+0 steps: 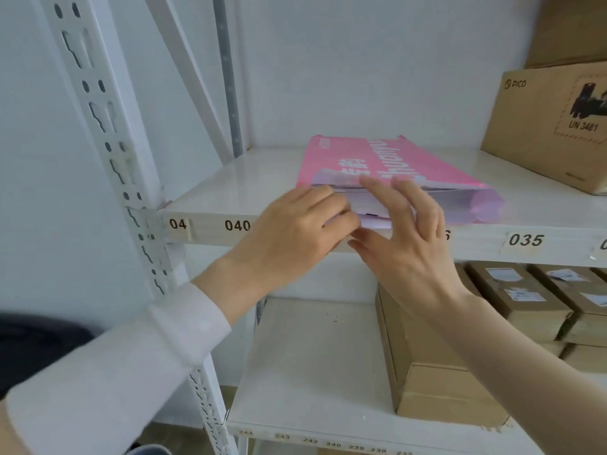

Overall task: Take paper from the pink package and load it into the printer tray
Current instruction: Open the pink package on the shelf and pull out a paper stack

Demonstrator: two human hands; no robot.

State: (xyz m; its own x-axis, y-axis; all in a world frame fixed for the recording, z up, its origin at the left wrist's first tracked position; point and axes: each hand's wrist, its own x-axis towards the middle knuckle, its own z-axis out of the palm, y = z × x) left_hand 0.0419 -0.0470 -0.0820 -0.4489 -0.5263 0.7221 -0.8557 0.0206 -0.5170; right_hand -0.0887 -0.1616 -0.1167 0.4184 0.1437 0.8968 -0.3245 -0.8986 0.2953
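A pink package (354,159) with white lettering lies flat on a white shelf (230,178), its torn open end facing me. White paper (453,200) shows in the opening. My left hand (289,234) has its fingers curled at the open end and pinches some sheets at the left of the stack. My right hand (407,238) is beside it with fingers spread, fingertips against the front of the stack and thumb under it. No printer is in view.
A large brown carton (551,126) stands on the same shelf at the right. Brown boxes (427,356) and several smaller labelled boxes (525,300) fill the shelf below. A white slotted upright (108,142) rises at the left.
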